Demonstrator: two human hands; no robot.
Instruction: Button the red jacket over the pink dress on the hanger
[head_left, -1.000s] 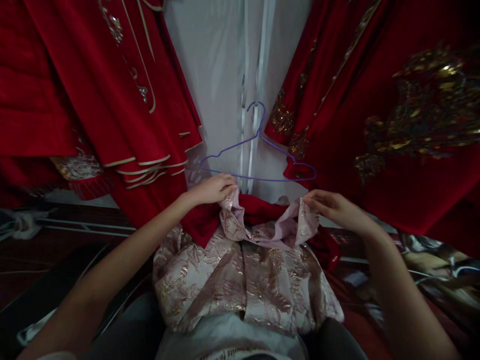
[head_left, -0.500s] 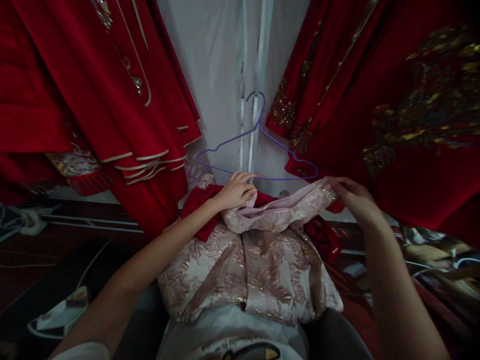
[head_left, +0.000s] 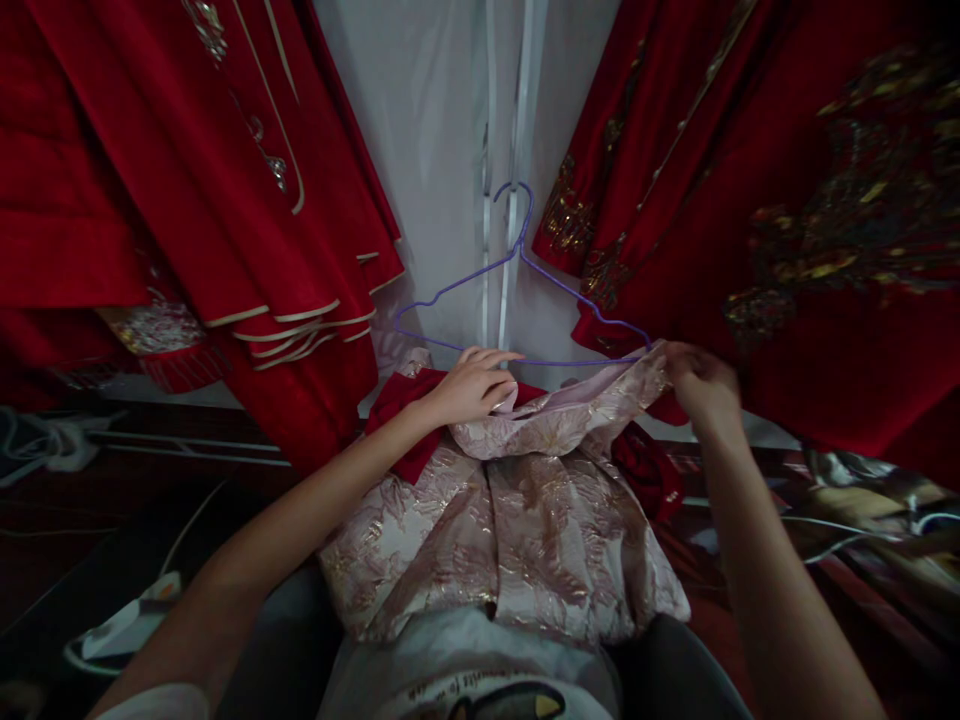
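Pinching the waistband of the pink brocade garment [head_left: 570, 530] across the lap, my left hand [head_left: 471, 388] and right hand [head_left: 699, 380] hold it just below a purple hanger [head_left: 570, 290], between red garments [head_left: 247, 200].

open: between red garments [head_left: 300, 250] | obstacle: purple hanger [head_left: 522, 240] crossing low

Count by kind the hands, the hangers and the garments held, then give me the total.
Hands: 2 (left hand, right hand)
Hanger: 1
Held brocade garment: 1
Total: 4
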